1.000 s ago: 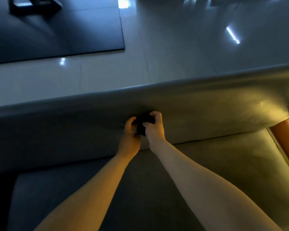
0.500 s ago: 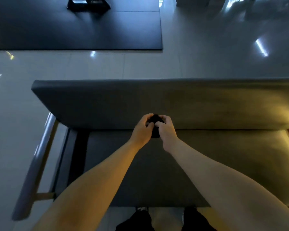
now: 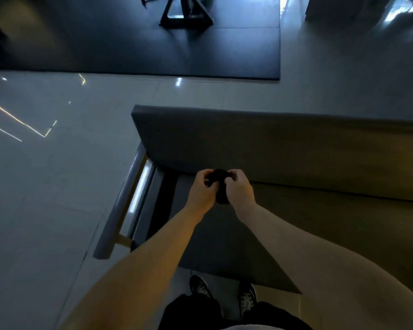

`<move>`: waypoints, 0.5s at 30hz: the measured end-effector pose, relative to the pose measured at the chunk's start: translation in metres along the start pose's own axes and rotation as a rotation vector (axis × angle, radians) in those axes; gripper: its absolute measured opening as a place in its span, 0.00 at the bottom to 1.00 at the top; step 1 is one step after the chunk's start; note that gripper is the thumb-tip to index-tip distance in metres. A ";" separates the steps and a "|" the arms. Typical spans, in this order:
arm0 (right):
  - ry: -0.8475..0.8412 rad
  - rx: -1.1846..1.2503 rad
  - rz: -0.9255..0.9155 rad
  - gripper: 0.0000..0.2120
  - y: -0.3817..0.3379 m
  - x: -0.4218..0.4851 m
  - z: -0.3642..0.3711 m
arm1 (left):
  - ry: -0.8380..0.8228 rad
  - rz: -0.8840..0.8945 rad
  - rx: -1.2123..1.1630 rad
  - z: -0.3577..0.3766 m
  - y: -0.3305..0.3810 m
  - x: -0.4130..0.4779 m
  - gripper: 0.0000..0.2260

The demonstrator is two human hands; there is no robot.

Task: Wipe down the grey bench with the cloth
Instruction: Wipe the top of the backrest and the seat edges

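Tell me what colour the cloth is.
The cloth is black, clearest in the head view.

Two arms in shot, and both are bare from the lower edge of the frame right up to the wrist: the left forearm (image 3: 138, 265) and the right forearm (image 3: 303, 241) show uncovered skin along all we can see. The left hand (image 3: 202, 190) and the right hand (image 3: 240, 189) are bare too. At the bottom, dark clothing covers the left leg (image 3: 191, 313) and the right leg (image 3: 277, 316), black or close to it; trousers or shorts, hard to tell. Past them, dark shoes with a pale speckled pattern, the left shoe (image 3: 199, 287) and the right shoe (image 3: 247, 297), details blurred. At the very edge, a sliver of pale grey fabric (image 3: 239, 327).
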State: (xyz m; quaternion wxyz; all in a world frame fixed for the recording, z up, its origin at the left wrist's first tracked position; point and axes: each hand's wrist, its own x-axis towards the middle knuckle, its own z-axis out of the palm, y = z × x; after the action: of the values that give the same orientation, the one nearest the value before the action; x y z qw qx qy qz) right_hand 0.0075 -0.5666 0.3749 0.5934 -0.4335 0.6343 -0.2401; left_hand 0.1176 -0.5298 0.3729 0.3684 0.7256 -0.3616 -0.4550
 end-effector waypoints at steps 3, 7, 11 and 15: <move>0.040 -0.164 0.000 0.06 0.001 -0.005 0.035 | 0.046 -0.022 -0.031 -0.029 -0.011 -0.001 0.14; 0.044 -0.164 0.002 0.07 -0.012 -0.014 0.093 | 0.094 -0.007 -0.065 -0.084 -0.025 0.004 0.12; -0.013 -0.090 -0.075 0.07 -0.030 -0.023 0.170 | 0.101 0.024 -0.115 -0.161 -0.045 0.015 0.12; -0.008 0.040 -0.076 0.07 -0.045 -0.039 0.274 | 0.104 0.086 -0.141 -0.271 -0.078 0.024 0.13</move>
State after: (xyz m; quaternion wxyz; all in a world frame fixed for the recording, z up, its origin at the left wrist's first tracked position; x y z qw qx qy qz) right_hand 0.2793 -0.4994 0.3841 0.5946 -0.4465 0.6101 -0.2734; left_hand 0.3912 -0.4585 0.3811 0.4557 0.7044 -0.3400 -0.4249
